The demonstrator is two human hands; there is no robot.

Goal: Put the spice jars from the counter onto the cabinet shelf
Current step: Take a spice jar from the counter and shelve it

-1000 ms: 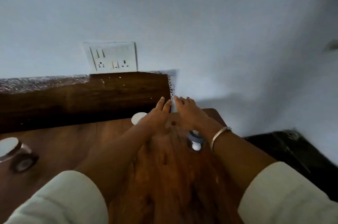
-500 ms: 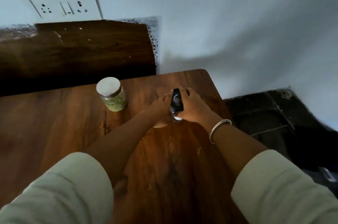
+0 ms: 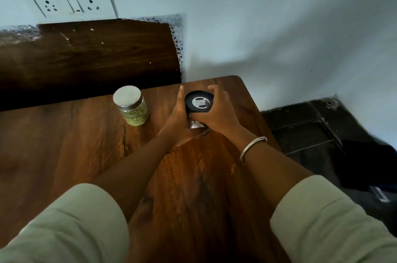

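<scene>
Here, right hand [image 3: 220, 113] grips jar [image 3: 198, 101]

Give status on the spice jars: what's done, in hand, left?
Done: nothing that shows; no cabinet shelf is in view. In hand: the left hand and right hand both grip a black-lidded spice jar at the far right corner of the brown wooden counter. Left: that jar, plus the clear glass jar with a silver lid and green contents standing on the counter beside it.
</scene>
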